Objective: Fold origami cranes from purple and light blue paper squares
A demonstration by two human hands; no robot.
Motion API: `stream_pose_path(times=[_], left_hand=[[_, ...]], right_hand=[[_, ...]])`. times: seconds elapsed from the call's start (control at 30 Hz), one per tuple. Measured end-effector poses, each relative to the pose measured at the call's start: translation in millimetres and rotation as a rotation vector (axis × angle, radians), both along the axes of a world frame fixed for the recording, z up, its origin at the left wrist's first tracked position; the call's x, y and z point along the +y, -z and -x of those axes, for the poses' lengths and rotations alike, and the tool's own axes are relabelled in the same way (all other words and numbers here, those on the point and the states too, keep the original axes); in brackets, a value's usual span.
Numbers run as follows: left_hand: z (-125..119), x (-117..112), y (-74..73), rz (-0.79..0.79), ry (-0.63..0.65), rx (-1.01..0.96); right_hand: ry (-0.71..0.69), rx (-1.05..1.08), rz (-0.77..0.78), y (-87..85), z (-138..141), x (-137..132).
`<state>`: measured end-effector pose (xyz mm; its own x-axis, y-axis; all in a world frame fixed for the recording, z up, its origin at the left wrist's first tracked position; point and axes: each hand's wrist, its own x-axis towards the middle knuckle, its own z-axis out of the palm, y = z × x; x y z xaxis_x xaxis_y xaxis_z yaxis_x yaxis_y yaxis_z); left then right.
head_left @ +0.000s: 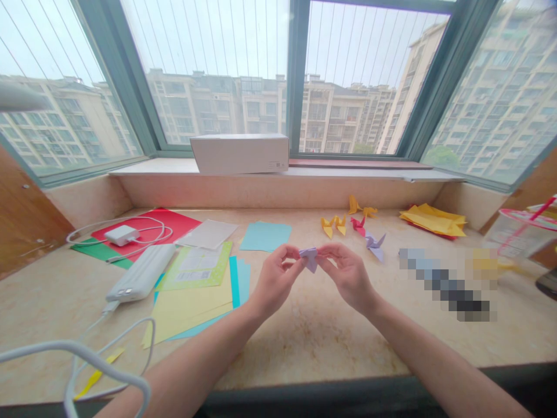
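Note:
A small folded piece of purple paper [310, 257] is held between both hands above the stone counter [313, 337]. My left hand [275, 281] pinches its left side with thumb and fingers closed. My right hand [347, 274] pinches its right side the same way. Just beyond the hands lie several finished paper cranes: a purple one [375, 244], a red one [358, 226] and yellow ones [333, 225].
Loose coloured paper sheets [198, 290] lie at the left, with a white power bank [141, 273], a charger [122, 234] and white cables [100, 360]. A stack of yellow paper [433, 220] sits back right. A white box [240, 153] rests on the window sill. A pink-rimmed clear container [520, 232] stands far right.

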<state>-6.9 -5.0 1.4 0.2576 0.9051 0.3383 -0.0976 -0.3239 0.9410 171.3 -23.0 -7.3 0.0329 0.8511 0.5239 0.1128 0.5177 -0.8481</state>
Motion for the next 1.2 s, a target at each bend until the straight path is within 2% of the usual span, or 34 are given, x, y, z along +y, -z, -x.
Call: stream_pose_path(times=[0.13,0.27,0.5,0.63,0.87,1.1,1.2], left_hand=[[-2.0,-3.4,-5.9,0.093,0.094,-0.047],[-2.7,-7.4,-11.4,0.197,0.177,-0.14],[-2.4,-6.7,-13.9,0.184,0.179,-0.201],[-2.5,-6.5,-13.6,0.155,0.16,-0.211],[-2.2,-8.4,-15.9,0.129,0.172,-0.201],[-1.3,-10.4,-11.0,0.078,0.268,-0.085],[-1.9,-8.5,-6.1,0.076,0.192,-0.03]], right_hand=[[-0.032,0.06,0.032,0.4,1.2,1.2],[-0.105,0.032,0.044,-3.8,1.1,-0.9],[-0.222,-0.158,0.048,-14.2,-11.1,-6.3],[-0.233,-0.2,0.062,-15.6,-15.7,-5.1],[-0.116,-0.149,0.037,-11.5,-9.5,-1.2],[0.028,-0.06,0.067,-4.9,-2.4,-1.7],[0.064,-0.028,0.062,-2.9,0.9,-1.9]])
